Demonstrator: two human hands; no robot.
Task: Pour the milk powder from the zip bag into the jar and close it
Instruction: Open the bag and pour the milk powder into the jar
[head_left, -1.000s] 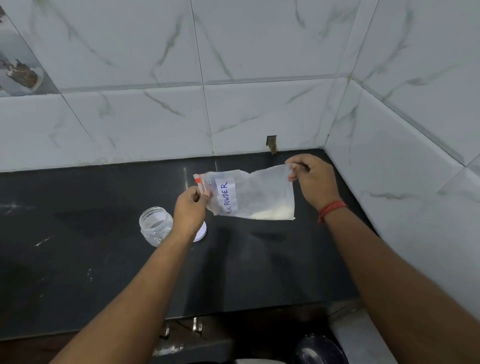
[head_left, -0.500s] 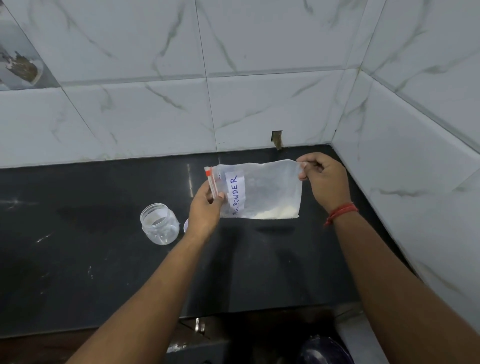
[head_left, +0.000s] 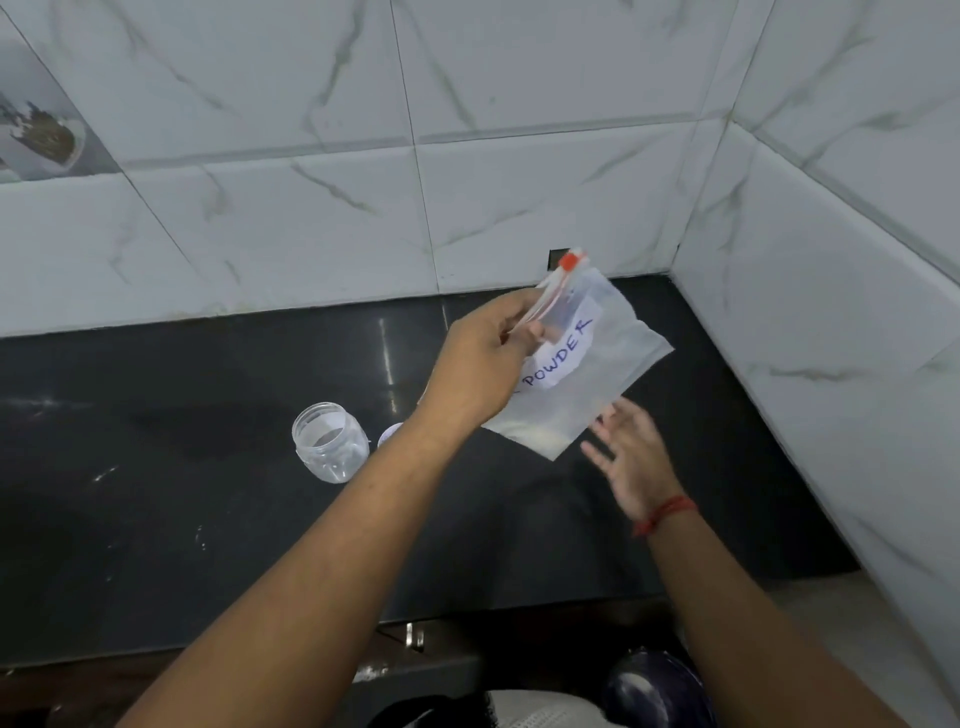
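My left hand (head_left: 485, 358) pinches the zip edge of a clear zip bag (head_left: 597, 374) labelled "POWDER", held above the black counter with its red slider (head_left: 570, 260) at the top. A little white powder lies in the bag's lowest corner (head_left: 540, 439). My right hand (head_left: 631, 460) hovers just below and right of that corner, fingers spread, holding nothing. An open clear plastic jar (head_left: 330, 441) stands on the counter to the left of my left forearm. Its white lid (head_left: 389, 434) peeks out behind the forearm, mostly hidden.
The black counter (head_left: 156, 467) meets marble-tiled walls at the back and on the right, forming a corner (head_left: 675, 270). A dark round object (head_left: 654, 691) sits below the counter's front edge.
My right hand has let go of the bag's far corner and dropped below it with fingers open. My left hand has lifted and tilted the bag, so the zip end points up.
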